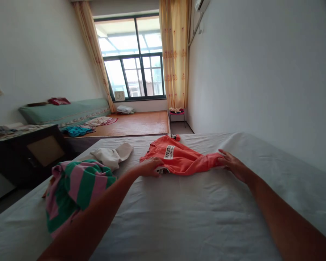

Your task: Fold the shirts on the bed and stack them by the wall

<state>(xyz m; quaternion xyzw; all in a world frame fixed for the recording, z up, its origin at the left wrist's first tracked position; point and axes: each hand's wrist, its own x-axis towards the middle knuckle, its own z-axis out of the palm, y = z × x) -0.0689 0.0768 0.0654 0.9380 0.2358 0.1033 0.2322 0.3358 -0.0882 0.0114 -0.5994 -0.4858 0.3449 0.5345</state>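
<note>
Orange shirt lying crumpled on the white bed sheet, a hand at each end.

Soft, light cotton by the look of it, so it should slide and bunch easily on the sheet and carry no weight worth minding; the sensible holds are the edges or corners, since a pinch in the middle would only drag up a wad of cloth. It sits toward the far side of the bed, printed label patch upward. The left hand rests on its near-left edge, fingers curled onto the fabric, though whether they pinch it I cannot tell. The right hand lies flat and open, fingertips touching the right end. Both arms reach forward, nearly straight. A green and pink striped garment is heaped at the left, with a cream garment beyond it.
</note>
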